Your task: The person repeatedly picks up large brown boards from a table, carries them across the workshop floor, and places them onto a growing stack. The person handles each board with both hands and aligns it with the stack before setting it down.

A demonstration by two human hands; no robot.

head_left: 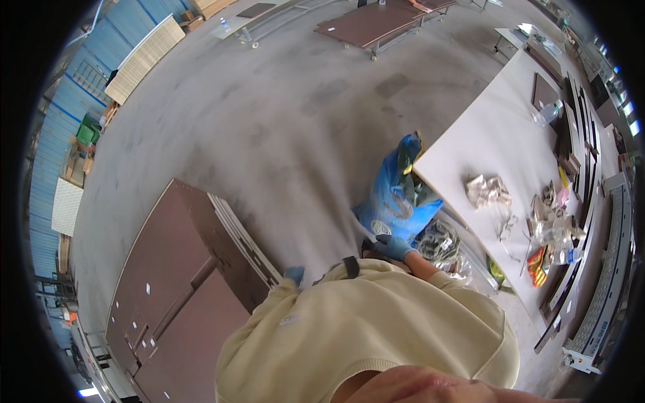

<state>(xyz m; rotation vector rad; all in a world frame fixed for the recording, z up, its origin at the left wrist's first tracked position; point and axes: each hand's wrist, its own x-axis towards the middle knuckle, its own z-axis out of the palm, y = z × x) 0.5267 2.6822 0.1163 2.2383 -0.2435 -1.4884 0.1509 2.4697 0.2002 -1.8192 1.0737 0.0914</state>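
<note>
A thin see-through plastic film (pixel 324 250) spreads over the floor in front of my body, its far part blurred. My right hand (pixel 394 248), in a blue glove, is closed on the film's right edge. At the film's left side is my left hand (pixel 293 274), also gloved in blue. It appears closed on the film, though my sleeve hides part of it. Just beyond my right hand stands a blue bag (pixel 398 195) with crumpled stuff in its mouth. Clear crumpled plastic (pixel 440 245) lies beside that bag.
Stacked brown panels (pixel 168 262) stand close on my left. To my right, a pale table (pixel 463 134) carries crumpled wrapping (pixel 488 191), plastic bottles (pixel 549 113) and dark strips. A brown-topped table (pixel 366 25) stands far ahead, with another person's hand (pixel 421 7) at it.
</note>
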